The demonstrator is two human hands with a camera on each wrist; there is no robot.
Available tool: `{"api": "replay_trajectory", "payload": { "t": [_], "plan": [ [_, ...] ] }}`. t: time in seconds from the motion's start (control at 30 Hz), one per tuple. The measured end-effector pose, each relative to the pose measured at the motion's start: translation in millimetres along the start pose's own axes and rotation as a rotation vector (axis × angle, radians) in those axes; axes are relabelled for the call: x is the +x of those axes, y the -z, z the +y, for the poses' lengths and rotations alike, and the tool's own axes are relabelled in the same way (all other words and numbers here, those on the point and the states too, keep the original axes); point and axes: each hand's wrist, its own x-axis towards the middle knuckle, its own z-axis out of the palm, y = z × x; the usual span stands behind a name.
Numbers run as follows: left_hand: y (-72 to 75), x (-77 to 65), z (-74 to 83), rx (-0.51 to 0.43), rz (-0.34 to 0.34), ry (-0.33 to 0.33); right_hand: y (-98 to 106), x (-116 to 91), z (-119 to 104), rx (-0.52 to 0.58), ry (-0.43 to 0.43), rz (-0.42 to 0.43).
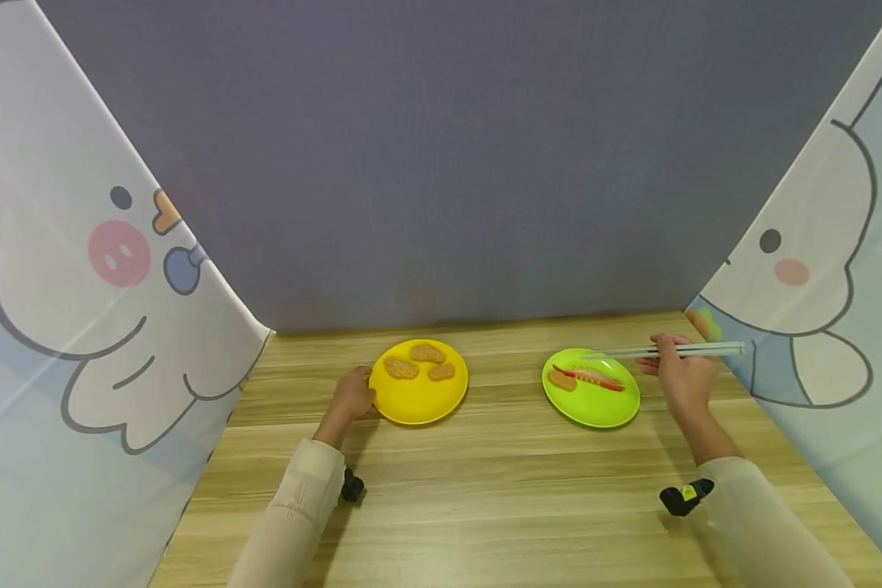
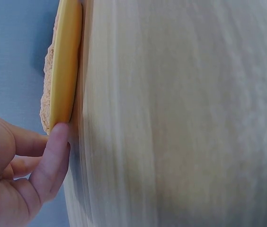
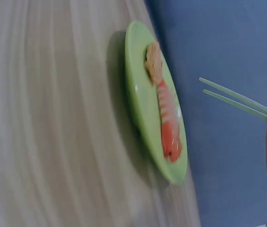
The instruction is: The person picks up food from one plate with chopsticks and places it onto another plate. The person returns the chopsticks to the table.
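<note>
My left hand (image 1: 354,392) grips the left rim of a yellow plate (image 1: 415,408); the left wrist view has its fingertips at the plate's edge (image 2: 66,71). Three brown, breaded-looking nuggets (image 1: 428,353) lie on the far half of that plate. In my right hand (image 1: 682,377) is a pair of pale chopsticks (image 1: 706,349), their tips pointing left above a green plate (image 1: 591,415). A red-and-white shrimp (image 1: 591,377) and one nugget (image 1: 562,380) rest on the green plate. The right wrist view shows the chopstick tips apart, with nothing between them.
Both plates stand on a wood-grain table (image 1: 485,506). A grey panel (image 1: 448,163) rises behind it, and cartoon-printed cloths (image 1: 103,327) flank the left and right sides. A small black device (image 1: 682,498) sits at each wrist.
</note>
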Motion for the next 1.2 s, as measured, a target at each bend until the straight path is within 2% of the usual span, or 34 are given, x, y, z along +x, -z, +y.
{"api": "replay_trajectory", "payload": {
  "t": [0.13,0.37,0.67,0.93,1.2],
  "plan": [
    [-0.7,0.5,-0.5,-0.006,0.002,0.004,-18,-4,-2,0.002,-0.003,-0.027],
    [-2.0,-0.7,-0.5,-0.025,0.001,0.000,-50,-13,-3,-0.059,-0.012,-0.150],
    [-3.2,1.6,-0.6,-0.035,0.008,0.000,-88,-27,12,-0.134,0.067,-0.256],
    [-1.5,-1.1,-0.1,-0.034,0.008,-0.013,-123,-44,27,-0.162,0.037,-0.378],
    [-1.1,-1.1,-0.5,-0.031,0.016,-0.017,-155,-54,40,-0.225,0.130,-0.481]
  ]
}}
